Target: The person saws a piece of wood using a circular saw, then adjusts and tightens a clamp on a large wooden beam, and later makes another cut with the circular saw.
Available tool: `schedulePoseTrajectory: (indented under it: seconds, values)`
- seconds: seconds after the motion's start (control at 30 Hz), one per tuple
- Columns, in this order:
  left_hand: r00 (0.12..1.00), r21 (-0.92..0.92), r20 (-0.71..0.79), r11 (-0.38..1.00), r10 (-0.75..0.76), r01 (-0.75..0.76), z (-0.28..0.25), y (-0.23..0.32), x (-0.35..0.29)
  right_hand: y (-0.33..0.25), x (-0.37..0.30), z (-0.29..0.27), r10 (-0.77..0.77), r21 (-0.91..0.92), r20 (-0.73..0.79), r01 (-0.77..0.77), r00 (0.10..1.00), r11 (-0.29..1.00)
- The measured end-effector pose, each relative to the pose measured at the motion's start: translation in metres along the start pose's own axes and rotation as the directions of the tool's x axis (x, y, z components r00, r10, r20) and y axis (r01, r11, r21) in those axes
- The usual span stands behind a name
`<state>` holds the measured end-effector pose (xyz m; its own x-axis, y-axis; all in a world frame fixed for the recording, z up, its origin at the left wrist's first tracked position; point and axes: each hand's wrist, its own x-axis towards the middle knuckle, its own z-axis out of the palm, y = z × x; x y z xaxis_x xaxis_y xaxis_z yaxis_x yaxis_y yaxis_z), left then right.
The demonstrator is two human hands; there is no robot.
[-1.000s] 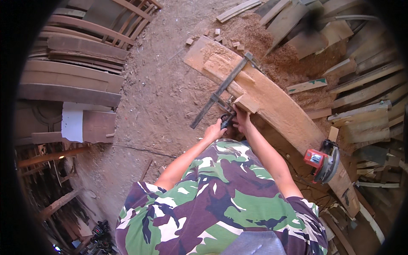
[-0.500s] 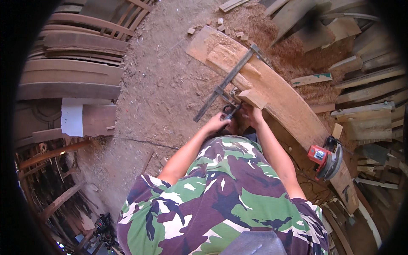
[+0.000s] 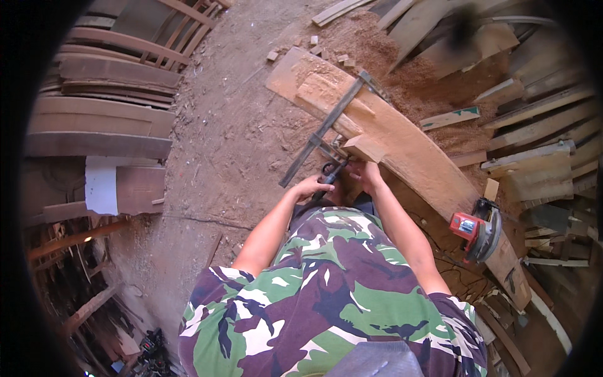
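My left hand [image 3: 312, 186] is closed around a dark tool [image 3: 329, 177] with a round loop on it; its exact kind is unclear. Fingers curled, my right hand [image 3: 365, 173] is at the tool's far end, just below a pale wooden block [image 3: 365, 149]. What the right fingers grip is too small and shaded to make out. A long metal bar clamp [image 3: 328, 120] lies across a wide, curved plank [image 3: 411, 141], over a smaller piece of wood [image 3: 326, 94]. The block sits by the clamp's lower part, at the plank's near edge.
A red power tool [image 3: 472, 229] with a round dark guard rests on the plank's right end. Boards are stacked at left [image 3: 103, 116] and right [image 3: 540, 125]. Sawdust [image 3: 408, 85] and small offcuts [image 3: 317, 49] lie beyond the plank. A dark cord [image 3: 207, 222] crosses the dirt floor.
The whole view has shifted slightly, with the plank and clamp appearing a little farther left. Both hands stay together near the block, with the tool still in my left hand.
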<state>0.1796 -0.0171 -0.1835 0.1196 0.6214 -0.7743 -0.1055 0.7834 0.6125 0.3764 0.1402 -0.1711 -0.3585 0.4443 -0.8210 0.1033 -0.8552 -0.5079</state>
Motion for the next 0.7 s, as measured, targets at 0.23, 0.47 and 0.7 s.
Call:
schedulePoseTrajectory:
  seconds: [0.23, 0.47, 0.7]
  values:
    - [0.968, 0.266, -0.23, 0.963, 0.099, -0.035, 0.033, -0.007, 0.005, -0.019, -0.04, -0.006, 0.02, -0.304, 0.049, -0.004, 0.999, 0.953]
    - [0.877, 0.573, -0.339, 0.814, 0.34, -0.095, 0.038, -0.022, 0.009, -0.026, -0.132, -0.064, -0.401, -0.623, 0.061, 0.349, 0.914, 0.7]
    - [0.899, -0.395, 0.403, 0.853, -0.172, 0.341, 0.008, 0.002, 0.009, -0.036, -0.253, -0.149, -0.707, -0.753, -0.249, 0.327, 0.662, 0.571]
